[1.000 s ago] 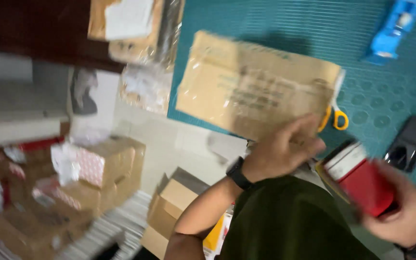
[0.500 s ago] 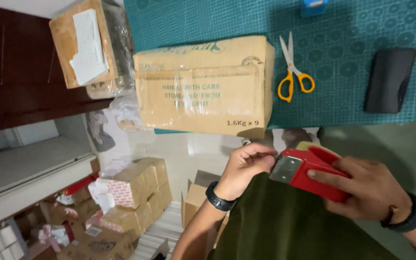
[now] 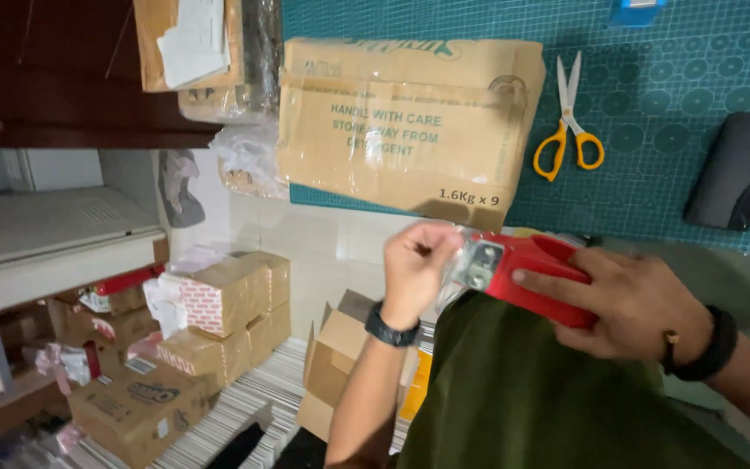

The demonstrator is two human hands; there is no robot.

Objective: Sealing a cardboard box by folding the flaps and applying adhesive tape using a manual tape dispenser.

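Two hands are seen low in the head view, both on one red tape dispenser [image 3: 527, 274] held in front of the torso, just below the near edge of the green cutting mat [image 3: 679, 182]. The right hand [image 3: 631, 300] is wrapped over the top of the dispenser body, fingers closed on it. The left hand [image 3: 418, 269] is pinched shut at the dispenser's metal front end, apparently on the clear tape end; the tape itself is barely made out.

Handling, as judged: the dispenser is taken to be rigid plastic and metal, light, easily held by its handle or body. The toothed blade at the front is best avoided. The tape would be thin, limp and sticky, so it is best gripped by the very end only.

A cardboard box [image 3: 410, 122] lies on the table, overhanging its near edge, well apart from both hands. Yellow-handled scissors [image 3: 569, 122] lie just beside it on the mat, and a black phone [image 3: 738, 169] lies further right. More cartons [image 3: 219, 304] are stacked on the floor below.
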